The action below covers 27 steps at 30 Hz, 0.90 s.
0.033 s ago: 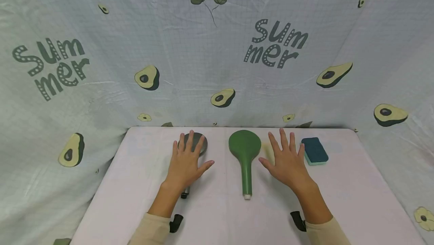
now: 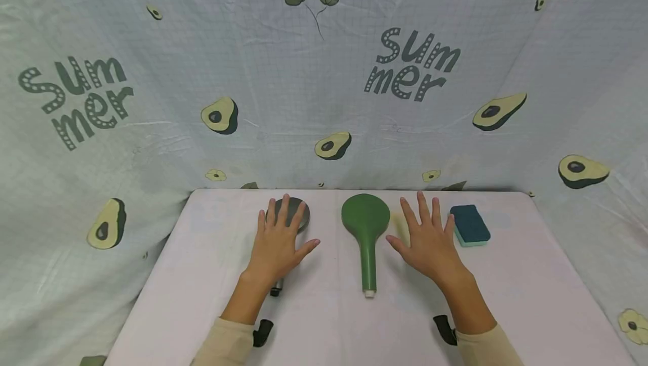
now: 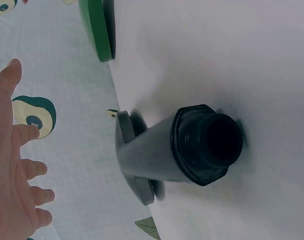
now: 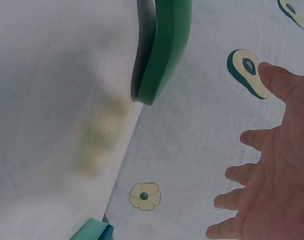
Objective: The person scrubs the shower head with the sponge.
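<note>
Under my spread left hand (image 2: pixel 275 245) lies a grey shower head (image 2: pixel 304 220), partly hidden by the fingers. The left wrist view shows its handle (image 3: pixel 152 155) with a black hollow end (image 3: pixel 212 140), and the left palm (image 3: pixel 6 165) apart from it. A green shower head (image 2: pixel 365 220) lies face down or flat between the hands, its white-tipped handle toward me. To its right, my right hand (image 2: pixel 430 242) hovers with fingers spread and holds nothing. Close by its little finger is a dark blue and light green sponge (image 2: pixel 471 224).
Everything lies on a pale pink table (image 2: pixel 329 321). Behind it and at the sides hangs a light cloth (image 2: pixel 283 73) printed with avocados and lettering. Yellowish stain-like marks (image 4: pixel 101 135) show on the surface near the right hand. Black pieces (image 2: pixel 262 333) stick out at both wrists.
</note>
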Motion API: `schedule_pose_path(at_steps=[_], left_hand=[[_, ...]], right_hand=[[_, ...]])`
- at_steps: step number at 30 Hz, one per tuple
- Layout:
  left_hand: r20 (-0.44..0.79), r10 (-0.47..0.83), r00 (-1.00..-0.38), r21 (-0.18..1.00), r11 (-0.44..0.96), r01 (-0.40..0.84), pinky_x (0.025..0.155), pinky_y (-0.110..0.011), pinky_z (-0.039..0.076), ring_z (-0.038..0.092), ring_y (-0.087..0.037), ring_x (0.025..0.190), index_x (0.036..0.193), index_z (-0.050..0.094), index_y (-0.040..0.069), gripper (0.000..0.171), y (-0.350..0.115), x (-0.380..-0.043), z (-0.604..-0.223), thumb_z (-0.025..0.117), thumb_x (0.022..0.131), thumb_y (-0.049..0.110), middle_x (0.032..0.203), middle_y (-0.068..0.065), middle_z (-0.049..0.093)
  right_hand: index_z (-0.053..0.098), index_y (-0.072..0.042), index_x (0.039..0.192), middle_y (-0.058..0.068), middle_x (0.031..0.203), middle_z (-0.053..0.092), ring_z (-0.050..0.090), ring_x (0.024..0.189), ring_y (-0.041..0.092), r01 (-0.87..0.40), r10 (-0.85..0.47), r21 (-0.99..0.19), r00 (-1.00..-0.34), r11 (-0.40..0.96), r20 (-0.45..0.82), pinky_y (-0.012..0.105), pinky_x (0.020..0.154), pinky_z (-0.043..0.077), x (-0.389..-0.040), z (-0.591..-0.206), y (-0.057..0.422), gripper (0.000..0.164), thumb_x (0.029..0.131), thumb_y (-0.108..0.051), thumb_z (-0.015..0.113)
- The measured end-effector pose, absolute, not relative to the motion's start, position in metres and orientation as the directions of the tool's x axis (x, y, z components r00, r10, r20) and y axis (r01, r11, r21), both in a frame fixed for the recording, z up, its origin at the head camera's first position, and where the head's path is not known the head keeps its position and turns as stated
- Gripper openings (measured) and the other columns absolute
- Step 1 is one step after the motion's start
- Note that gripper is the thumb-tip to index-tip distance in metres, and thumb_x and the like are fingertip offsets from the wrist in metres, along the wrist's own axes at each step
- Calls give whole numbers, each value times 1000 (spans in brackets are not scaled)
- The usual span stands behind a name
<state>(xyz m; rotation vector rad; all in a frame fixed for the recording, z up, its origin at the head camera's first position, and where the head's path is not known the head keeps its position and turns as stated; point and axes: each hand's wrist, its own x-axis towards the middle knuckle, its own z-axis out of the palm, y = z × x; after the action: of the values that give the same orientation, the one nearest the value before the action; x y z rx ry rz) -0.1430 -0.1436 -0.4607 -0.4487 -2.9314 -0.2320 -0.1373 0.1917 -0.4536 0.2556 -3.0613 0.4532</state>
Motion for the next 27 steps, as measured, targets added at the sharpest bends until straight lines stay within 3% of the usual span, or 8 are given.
schedule_pose_path(at_steps=[9, 27], left_hand=[[171, 284, -944, 132, 942, 307, 122, -70, 20, 17, -53, 155, 162, 33, 15, 88, -147, -144, -458, 56, 96, 68, 169, -25, 20], [110, 317, -942, 202, 921, 333, 124, -69, 18, 15, -51, 156, 163, 31, 12, 86, -146, -150, -455, 54, 99, 65, 170, -24, 17]], right_hand=[[22, -13, 165, 26, 171, 5, -1, 156, 55, -174, -163, -277, -985, 945, 62, 84, 114, 1, -139, -452, 195, 92, 96, -58, 62], [25, -13, 164, 25, 171, 7, 6, 155, 56, -182, -165, -261, -982, 948, 87, 84, 113, 11, -142, -448, 219, 86, 98, -55, 60]])
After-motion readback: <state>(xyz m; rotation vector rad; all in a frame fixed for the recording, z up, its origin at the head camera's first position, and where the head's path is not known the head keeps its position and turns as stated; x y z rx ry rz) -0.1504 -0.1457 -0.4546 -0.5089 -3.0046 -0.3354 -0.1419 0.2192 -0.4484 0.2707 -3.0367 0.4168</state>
